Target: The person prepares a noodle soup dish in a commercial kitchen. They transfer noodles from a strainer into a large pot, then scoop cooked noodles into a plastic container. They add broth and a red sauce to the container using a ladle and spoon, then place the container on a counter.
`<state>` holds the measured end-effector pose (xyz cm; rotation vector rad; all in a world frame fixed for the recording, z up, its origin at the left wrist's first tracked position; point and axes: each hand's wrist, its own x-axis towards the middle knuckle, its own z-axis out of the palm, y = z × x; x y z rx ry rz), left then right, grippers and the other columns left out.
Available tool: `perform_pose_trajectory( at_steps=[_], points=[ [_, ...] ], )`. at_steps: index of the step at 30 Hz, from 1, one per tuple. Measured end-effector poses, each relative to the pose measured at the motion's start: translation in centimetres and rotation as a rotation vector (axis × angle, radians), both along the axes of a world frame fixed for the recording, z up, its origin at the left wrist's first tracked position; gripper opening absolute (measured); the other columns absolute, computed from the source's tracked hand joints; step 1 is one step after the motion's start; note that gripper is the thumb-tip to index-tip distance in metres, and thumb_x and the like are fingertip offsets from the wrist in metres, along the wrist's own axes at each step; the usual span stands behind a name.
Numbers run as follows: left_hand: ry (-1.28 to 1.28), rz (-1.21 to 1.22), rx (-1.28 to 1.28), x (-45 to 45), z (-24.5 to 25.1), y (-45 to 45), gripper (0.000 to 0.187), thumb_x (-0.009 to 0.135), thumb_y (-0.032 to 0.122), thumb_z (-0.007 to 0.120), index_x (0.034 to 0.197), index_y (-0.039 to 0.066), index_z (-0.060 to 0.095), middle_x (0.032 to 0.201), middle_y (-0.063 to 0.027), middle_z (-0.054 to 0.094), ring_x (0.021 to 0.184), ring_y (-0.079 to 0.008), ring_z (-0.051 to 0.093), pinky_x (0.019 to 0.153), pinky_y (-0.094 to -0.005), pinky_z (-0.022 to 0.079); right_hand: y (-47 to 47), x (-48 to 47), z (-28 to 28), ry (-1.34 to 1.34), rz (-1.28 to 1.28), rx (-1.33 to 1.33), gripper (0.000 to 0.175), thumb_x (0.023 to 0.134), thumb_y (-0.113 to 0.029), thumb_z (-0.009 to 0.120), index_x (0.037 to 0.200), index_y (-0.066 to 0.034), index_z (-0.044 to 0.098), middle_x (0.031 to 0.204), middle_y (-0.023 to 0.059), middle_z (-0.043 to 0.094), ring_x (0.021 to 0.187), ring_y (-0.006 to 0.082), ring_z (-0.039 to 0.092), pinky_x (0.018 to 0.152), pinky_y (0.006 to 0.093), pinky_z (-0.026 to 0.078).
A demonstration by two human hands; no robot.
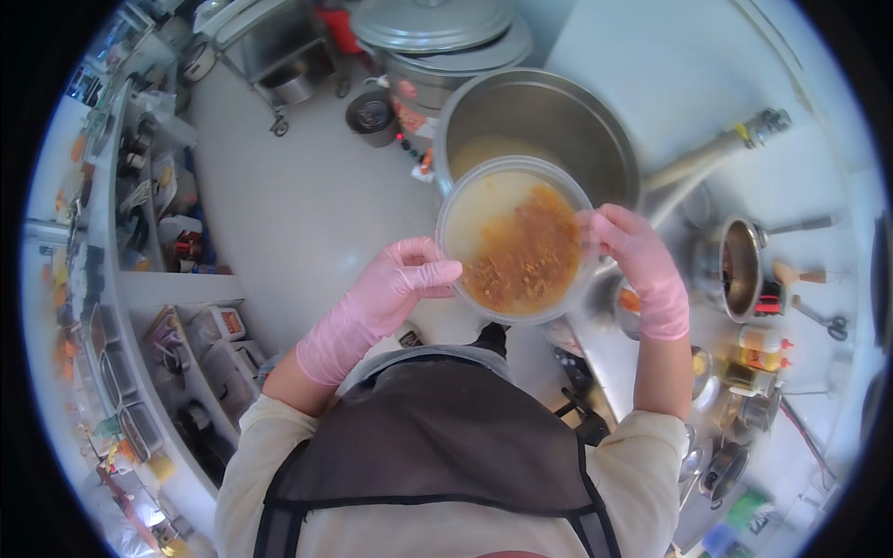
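A round clear plastic container (520,240) with cloudy liquid and orange-brown bits in it is held up in front of me. My left hand (391,293), in a pink glove, grips its left rim between thumb and fingers. On the right rim, my right hand (631,258), gloved the same way, has hold too. Just beyond the container, partly hidden by it, stands a large metal stockpot (600,118) with pale liquid low inside.
Another large pot with metal lids (436,24) stands behind. Right, a steel counter (610,363) bears a metal bowl (729,268) and squeeze bottles (764,349). Shelving (174,279) lines the left. A wheeled cart (279,52) and a dark bucket (372,118) stand on the floor.
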<state>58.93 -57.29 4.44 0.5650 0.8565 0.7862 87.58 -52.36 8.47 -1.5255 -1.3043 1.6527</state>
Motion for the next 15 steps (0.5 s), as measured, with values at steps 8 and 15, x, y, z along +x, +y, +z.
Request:
perform_pose_trajectory(
  at_steps=[8, 15],
  points=[
    [0.018, 0.164, -0.005, -10.5, -4.3, 0.0, 0.018, 0.075, 0.014, 0.067, 0.069, 0.009, 0.051, 0.085, -0.0029, 0.058, 0.083, -0.0181, 0.057, 0.076, -0.0365, 0.047, 4.5, -10.4, -5.9, 0.076, 0.178, -0.061, 0.026, 0.087, -0.027, 0.052, 0.093, -0.0012, 0.056, 0.087, 0.0019, 0.055, 0.085, 0.0105, 0.053, 0.081, 0.0250, 0.042],
    [-0.039, 0.203, 0.005, -11.7, -9.7, 3.9, 0.016, 0.075, 0.011, 0.068, 0.068, 0.009, 0.053, 0.084, -0.0041, 0.061, 0.079, -0.0181, 0.058, 0.074, -0.0365, 0.047, 8.9, -12.2, -8.7, 0.046, 0.186, -0.062, 0.021, 0.088, -0.023, 0.051, 0.091, -0.0027, 0.057, 0.085, 0.0005, 0.056, 0.082, 0.0113, 0.052, 0.080, 0.0263, 0.042]
  ],
)
